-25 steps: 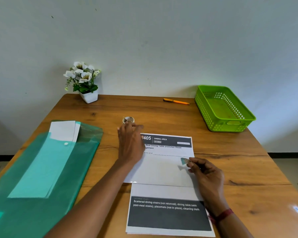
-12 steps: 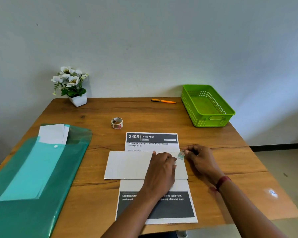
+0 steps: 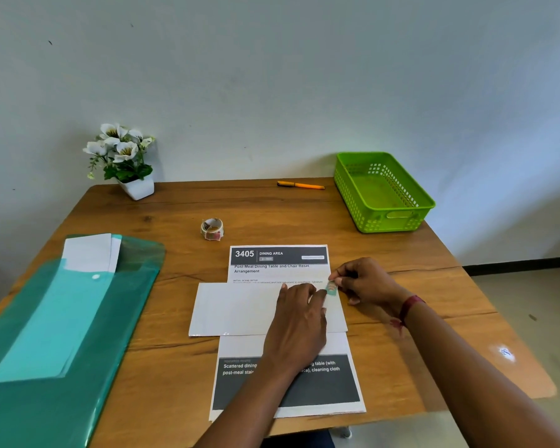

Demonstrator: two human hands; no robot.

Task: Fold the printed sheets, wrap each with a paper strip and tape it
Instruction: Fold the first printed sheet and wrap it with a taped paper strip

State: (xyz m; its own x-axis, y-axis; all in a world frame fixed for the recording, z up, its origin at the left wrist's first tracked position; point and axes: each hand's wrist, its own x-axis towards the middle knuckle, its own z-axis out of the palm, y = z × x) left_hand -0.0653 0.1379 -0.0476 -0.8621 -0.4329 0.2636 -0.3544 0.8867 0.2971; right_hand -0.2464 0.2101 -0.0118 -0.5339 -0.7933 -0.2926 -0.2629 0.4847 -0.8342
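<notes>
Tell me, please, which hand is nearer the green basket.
Right. The right hand, pinching a piece of tape, sits nearer the person than the green basket, slightly left of it; the left hand presses the paper strip farther left, closer to the person.

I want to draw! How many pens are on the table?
1: an orange pen lies at the back, just left of the green basket. The folder could hide more.

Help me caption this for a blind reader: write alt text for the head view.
A person's left hand presses a white paper strip lying across a printed sheet, while the right hand pinches a small piece of tape at the strip's right end. A tape roll, green basket and teal folder lie nearby.
</notes>
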